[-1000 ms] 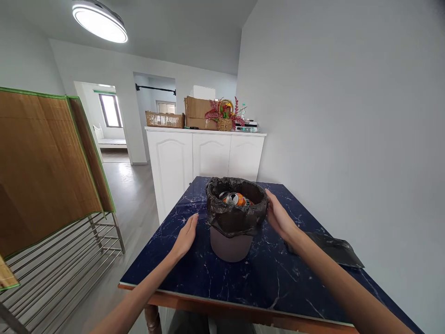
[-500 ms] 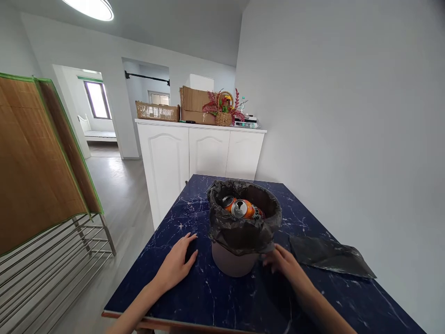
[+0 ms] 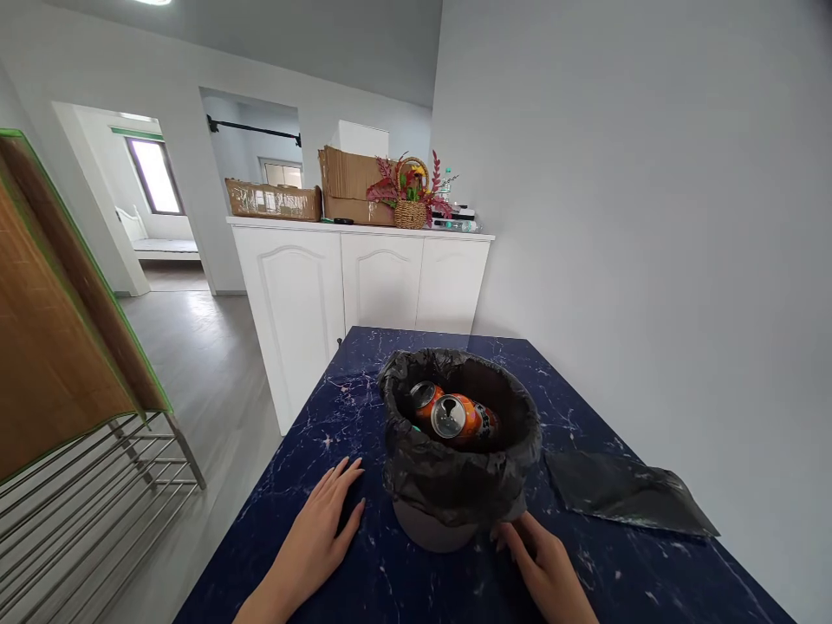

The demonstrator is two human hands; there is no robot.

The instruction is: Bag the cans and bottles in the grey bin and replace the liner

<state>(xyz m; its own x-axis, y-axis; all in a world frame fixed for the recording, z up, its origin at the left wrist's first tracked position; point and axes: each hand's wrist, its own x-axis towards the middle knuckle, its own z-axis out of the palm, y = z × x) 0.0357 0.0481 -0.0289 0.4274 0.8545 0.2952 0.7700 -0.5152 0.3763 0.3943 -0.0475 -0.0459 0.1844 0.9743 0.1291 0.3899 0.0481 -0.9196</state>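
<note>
Black-lined bin [image 3: 448, 485] upright (cans [image 3: 455, 416] lying inside); right hand [image 3: 546, 563] seemingly touching.

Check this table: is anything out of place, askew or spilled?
A lined bin stands on the table, an odd spot for one. A loose black bag lies flat to its right. Nothing is spilled; the cans lie inside it.

I'm in a home: white cabinets [image 3: 364, 286] topped with cardboard boxes [image 3: 347, 184] and a flower basket [image 3: 410, 204], a bedroom doorway [image 3: 152, 204] beyond.
</note>
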